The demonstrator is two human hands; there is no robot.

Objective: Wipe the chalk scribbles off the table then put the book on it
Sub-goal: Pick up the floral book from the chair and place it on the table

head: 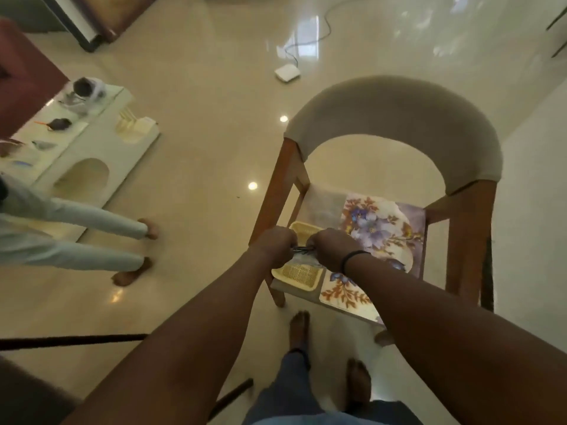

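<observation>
Book, apparently the flower-patterned cover, lies flat on the seat of the chair, just beside a yellow basket and well apart from the white bench at left. Both hands, left hand and right hand, curl tight over the basket, pinching a dark item between them, too blurred to name. Could easily drag the light basket off the seat's front corner with a hard tug, or nudge the book towards the edge. Could also send the small objects crowding the bench to the floor during wiping. No chalk marks discernible from here. Bystander's legs beside the bench, likely in the way of the carry.
</observation>
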